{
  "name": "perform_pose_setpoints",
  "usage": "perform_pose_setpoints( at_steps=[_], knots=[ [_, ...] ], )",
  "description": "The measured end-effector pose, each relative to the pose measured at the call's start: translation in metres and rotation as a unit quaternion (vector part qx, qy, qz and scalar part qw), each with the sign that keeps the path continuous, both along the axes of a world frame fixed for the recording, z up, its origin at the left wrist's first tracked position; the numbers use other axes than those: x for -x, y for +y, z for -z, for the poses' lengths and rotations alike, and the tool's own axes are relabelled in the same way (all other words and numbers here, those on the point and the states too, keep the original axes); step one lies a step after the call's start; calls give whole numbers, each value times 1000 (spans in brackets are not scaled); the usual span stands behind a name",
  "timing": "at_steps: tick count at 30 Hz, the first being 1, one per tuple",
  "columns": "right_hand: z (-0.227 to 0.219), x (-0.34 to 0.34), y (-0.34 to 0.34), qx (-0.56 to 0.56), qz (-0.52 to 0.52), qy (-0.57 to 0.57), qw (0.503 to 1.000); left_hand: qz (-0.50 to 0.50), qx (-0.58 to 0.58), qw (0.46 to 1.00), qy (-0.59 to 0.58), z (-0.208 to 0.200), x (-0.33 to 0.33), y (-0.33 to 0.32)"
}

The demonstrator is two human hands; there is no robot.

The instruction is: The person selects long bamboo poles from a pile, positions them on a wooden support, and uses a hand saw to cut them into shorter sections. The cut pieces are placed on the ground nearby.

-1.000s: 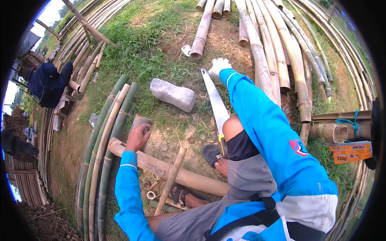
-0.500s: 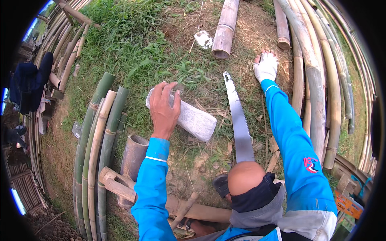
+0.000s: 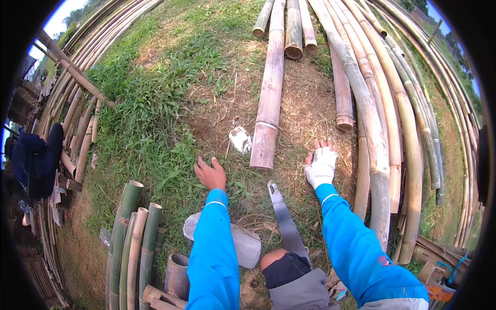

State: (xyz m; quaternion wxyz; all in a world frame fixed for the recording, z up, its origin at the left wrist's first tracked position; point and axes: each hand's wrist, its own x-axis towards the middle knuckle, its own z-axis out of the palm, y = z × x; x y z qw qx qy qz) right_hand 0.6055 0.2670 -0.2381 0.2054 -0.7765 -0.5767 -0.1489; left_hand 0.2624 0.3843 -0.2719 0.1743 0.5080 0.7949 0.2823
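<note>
Head view shows a weathered, pale-ringed bamboo pole — left grip and right grip spread.

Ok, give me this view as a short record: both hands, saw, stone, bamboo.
Left hand: bare, fingers spread, nothing seen in it, over grass
Right hand: white fingerless glove, palm down, nothing seen in it; ground contact unclear
Saw: between the forearms, tip pointing away from the person, near end hidden by the knee
Stone: pale grey, partly behind the left sleeve
Middle bamboo pole: near end just beyond the saw tip
</note>
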Motion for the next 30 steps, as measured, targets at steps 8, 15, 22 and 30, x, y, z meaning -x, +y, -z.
perform_pose_setpoints(
  at_steps=[8, 15, 22, 30],
  knots=[
    [1, 1, -11, 34, 8, 38, 999, -79, -23, 983, 164, 58, -35, -3],
    [-2, -3, -3, 38, 12, 18, 999, -73, -19, 987, 144, 45, -40, 4],
    [-18, 0, 43, 11, 81, 33, 996, -59, 6, 991, 118, 37, -37, 6],
    [-144, -3, 427, -109, -81, 164, 977, -46, 39, 992, 111, 31, -40, 5]
  ],
)
